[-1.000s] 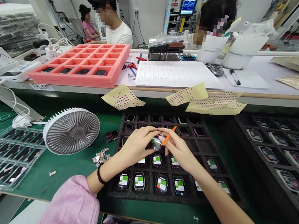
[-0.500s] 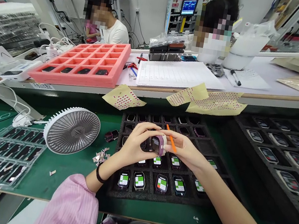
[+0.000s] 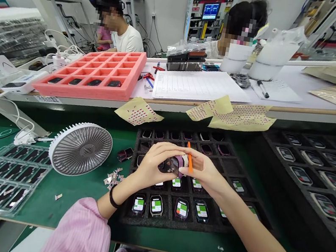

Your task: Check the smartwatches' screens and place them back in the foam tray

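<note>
Looking down from my head camera, here we go: my left hand and my right hand are up close together over the tray, fingers curled and narrow. My left hand grips a dark square smartwatch by its sides, with a purple and pale strip showing at its edge, while my right fingertips press against that edge. My right hand also pinches a slim orange plastic stick, standing almost upright beside the watch.

Right under my hands sits a black foam tray, its pockets filled with watches, the nearer ones showing green-and-white labels. To the left, on the green table mat, there's a round white-and-grey desk fan, a small heap of tiny scraps just beside my left wrist, and a clear plastic tray with black pieces. A black band circles my left wrist, below a pink striped sleeve.

Further off, a pink foam tray holds dark items, and a person in a white T-shirt sits beyond it.
</note>
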The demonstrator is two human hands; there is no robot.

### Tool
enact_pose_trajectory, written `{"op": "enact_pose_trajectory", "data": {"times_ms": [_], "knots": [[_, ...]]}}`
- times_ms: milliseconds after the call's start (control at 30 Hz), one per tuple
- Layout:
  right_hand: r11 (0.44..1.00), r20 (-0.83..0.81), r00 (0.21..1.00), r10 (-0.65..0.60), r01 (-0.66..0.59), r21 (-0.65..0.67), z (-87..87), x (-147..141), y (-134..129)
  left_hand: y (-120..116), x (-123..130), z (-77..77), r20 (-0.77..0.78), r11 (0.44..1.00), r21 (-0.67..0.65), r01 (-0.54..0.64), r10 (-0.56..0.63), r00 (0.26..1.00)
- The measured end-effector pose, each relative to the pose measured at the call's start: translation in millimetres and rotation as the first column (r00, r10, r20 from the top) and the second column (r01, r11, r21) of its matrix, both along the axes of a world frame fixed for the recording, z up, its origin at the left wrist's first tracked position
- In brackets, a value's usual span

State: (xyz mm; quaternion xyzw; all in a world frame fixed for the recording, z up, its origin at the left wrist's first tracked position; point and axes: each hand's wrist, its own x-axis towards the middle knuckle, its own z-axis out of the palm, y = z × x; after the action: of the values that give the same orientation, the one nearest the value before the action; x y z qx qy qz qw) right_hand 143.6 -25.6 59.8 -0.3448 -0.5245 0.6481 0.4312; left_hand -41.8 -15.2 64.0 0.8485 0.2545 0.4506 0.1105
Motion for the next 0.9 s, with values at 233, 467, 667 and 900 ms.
{"op": "enact_pose_trajectory", "data": {"times_ms": [233,467,667,900], "knots": [[0.934,0.043,0.983,-0.178,0.155,0.321,18.0,13,-5,-4,-6,6.6,0.030,0.996,-0.083,-0.039,0.042,0.999],[0.718,-0.063,0.940,-0.335,0.298,0.628,22.7,37,-33,-14,-7,8.3,0.139,0.909,-0.415,0.035,0.026,0.990],[0.682,-0.061,0.955,-0.290,0.251,0.687,9.9,37,-33,-18,-5,10.1,0.157,0.895,-0.445,0.038,0.037,0.987],[0.635,0.016,0.916,-0.400,0.265,0.725,12.4,36,-34,-19,-4,10.7,0.131,0.896,-0.443,0.002,0.063,0.989]]}}
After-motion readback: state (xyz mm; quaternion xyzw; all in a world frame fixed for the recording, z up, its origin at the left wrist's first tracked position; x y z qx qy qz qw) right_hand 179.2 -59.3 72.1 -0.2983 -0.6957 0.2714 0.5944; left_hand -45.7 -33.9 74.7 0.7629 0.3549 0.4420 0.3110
